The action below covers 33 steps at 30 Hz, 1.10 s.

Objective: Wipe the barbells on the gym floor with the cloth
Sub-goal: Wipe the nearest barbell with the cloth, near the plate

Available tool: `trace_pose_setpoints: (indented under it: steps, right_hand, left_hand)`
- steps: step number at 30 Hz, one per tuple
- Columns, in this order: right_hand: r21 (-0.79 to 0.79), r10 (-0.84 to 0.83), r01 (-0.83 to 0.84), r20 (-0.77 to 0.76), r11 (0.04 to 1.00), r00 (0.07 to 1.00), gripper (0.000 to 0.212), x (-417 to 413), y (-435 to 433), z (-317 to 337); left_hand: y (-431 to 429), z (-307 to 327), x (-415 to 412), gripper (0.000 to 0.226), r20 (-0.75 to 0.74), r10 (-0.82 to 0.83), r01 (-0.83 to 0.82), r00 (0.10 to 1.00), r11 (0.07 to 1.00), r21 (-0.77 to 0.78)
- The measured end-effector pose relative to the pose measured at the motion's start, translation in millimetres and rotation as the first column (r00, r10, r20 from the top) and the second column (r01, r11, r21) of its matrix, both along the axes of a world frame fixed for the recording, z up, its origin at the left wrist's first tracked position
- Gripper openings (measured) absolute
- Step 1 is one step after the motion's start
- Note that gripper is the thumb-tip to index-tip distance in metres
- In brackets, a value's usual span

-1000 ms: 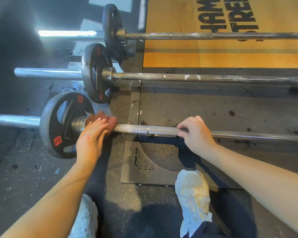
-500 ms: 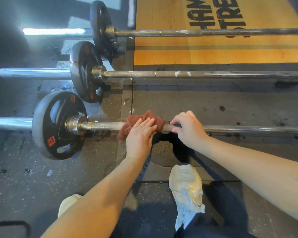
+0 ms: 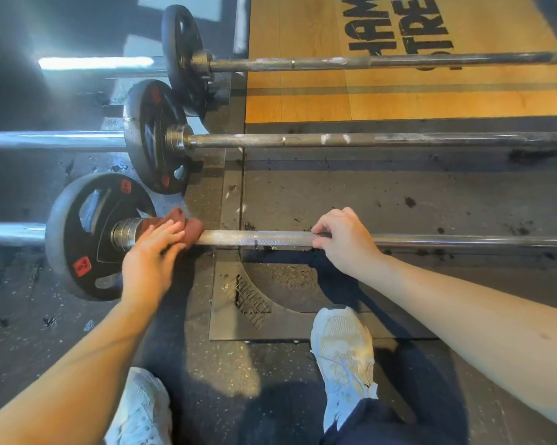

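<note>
**Cloth pressed at the collar of the nearest barbell**

At the left end of the nearest barbell [image 3: 283, 241] sits a black weight plate [image 3: 78, 232] with small red labels, their print too small to read. Just right of that plate, where the collar meets the shaft, a rust-brown cloth [image 3: 192, 231] is bunched over the bar. The left hand [image 3: 152, 255] lies on the cloth with fingers straight and together, pressing it down; the cloth pokes out beyond the fingertips. In front of the bar, a metal floor panel [image 3: 248, 303] carries embossed lettering I cannot make out. Further right along the knurled, dull-grey shaft, the right hand [image 3: 344, 242] curls its fingers round the bar. Behind it lie the middle barbell [image 3: 334, 140] and far barbell [image 3: 367, 62], then a wooden platform [image 3: 302, 101] with cut-off black letters, "AM" above "TRE".
</note>
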State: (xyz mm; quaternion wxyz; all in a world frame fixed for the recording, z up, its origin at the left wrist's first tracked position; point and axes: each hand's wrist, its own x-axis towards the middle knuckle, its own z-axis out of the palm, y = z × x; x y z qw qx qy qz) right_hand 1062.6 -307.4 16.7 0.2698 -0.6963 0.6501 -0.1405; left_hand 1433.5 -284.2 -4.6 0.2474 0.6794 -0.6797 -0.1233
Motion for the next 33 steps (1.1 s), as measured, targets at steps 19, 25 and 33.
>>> trace_pose_setpoints:
  steps: [19, 25, 33]
  right_hand:
    - [0.374, 0.257, -0.209, -0.085, 0.903, 0.963, 0.059, -63, -27, 25]
    - [0.644, 0.362, -0.328, 0.085, 0.691, 0.928, 0.037, -52, -46, 25]
    - [0.466, 0.333, -0.320, 0.057, 0.825, 0.941, 0.017, -54, -22, 8]
  left_hand:
    - [-7, 15, -121, 0.027, -0.196, -0.130, 0.144, 0.972, 0.988, 0.059]
    - [-10, 18, -119, 0.026, -0.196, -0.146, 0.163, 0.970, 0.984, 0.075]
    - [-10, 14, -119, 0.027, -0.179, -0.158, 0.172, 0.971, 0.983, 0.069]
